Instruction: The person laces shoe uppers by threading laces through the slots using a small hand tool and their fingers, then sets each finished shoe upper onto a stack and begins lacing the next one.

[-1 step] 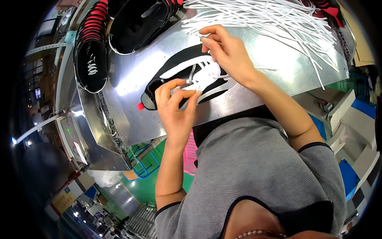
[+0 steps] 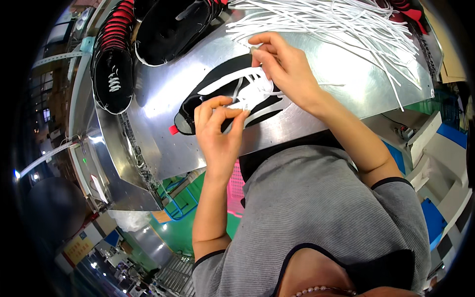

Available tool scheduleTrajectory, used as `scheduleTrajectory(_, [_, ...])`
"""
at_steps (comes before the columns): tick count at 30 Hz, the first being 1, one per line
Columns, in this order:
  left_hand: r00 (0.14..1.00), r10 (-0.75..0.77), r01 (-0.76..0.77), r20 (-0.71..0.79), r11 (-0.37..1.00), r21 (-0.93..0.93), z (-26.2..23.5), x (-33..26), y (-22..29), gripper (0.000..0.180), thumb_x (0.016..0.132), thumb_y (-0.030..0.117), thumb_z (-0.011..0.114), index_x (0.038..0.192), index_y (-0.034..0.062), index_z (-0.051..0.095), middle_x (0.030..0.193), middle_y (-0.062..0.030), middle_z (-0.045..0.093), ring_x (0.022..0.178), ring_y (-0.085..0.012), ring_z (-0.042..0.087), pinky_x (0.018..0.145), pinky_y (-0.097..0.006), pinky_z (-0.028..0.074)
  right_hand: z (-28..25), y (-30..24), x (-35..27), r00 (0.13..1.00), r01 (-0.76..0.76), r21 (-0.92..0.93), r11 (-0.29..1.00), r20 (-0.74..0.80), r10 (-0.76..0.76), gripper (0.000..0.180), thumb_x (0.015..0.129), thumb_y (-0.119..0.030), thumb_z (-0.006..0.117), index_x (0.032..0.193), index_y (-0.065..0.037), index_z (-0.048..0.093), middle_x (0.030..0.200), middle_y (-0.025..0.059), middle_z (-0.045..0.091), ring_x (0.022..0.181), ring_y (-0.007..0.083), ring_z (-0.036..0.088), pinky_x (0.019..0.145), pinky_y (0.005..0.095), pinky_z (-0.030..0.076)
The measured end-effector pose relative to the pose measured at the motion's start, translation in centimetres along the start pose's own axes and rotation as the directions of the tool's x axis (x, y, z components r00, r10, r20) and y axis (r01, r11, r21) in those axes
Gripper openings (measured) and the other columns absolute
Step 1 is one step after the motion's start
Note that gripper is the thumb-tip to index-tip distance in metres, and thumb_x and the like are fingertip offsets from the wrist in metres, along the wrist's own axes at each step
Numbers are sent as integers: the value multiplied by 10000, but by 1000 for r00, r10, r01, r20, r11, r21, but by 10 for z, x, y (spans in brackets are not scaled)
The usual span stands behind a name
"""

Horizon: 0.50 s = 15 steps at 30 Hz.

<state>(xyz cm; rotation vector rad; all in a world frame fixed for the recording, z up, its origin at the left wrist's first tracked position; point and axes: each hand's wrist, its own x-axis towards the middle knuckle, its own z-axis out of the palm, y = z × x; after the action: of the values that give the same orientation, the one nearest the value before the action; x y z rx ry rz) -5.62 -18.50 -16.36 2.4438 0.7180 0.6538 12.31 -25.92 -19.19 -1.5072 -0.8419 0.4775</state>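
Observation:
A black shoe upper [image 2: 217,76] with white strips, a white tongue [image 2: 258,92] and a red tab [image 2: 173,129] lies on the metal table. White shoelace runs in loops across its opening. My left hand [image 2: 217,128] pinches the upper's near white edge between thumb and fingers. Over the far side, my right hand [image 2: 284,69] is raised, thumb and forefinger brought together. Whatever sits between those right fingertips is too small to make out.
A heap of loose white shoelaces [image 2: 326,24] covers the table's far right. Black uppers with red parts stand at the far left, one [image 2: 114,79] along the edge and another [image 2: 170,34] beside it. The metal table [image 2: 163,153] ends close to my body.
The shoe upper and its red tab have shifted very slightly. Both hands keep nearly the same place and hold.

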Motion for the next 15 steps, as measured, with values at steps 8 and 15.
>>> scheduleTrajectory(8, [953, -295, 300, 63, 949, -93, 11, 11, -2, 256, 746, 160, 834, 869, 21, 657, 826, -107, 698, 741, -259, 684, 693, -341, 520, -16, -8, -59, 965, -35, -97, 995, 256, 59, 252, 978, -161, 556, 1199, -59, 492, 766, 143, 681, 692, 312, 677, 629, 385, 511])
scheduleTrajectory(15, [964, -250, 258, 88, 962, -91, 13, 11, -2, 277, 763, 197, 826, 964, 59, 696, 855, -118, 731, 720, -263, 699, 671, -330, 526, -19, -3, -56, 935, -21, -238, 971, 339, 103, 250, 972, -180, 575, 1165, -55, 478, 735, 142, 668, 677, 329, 659, 608, 411, 497])
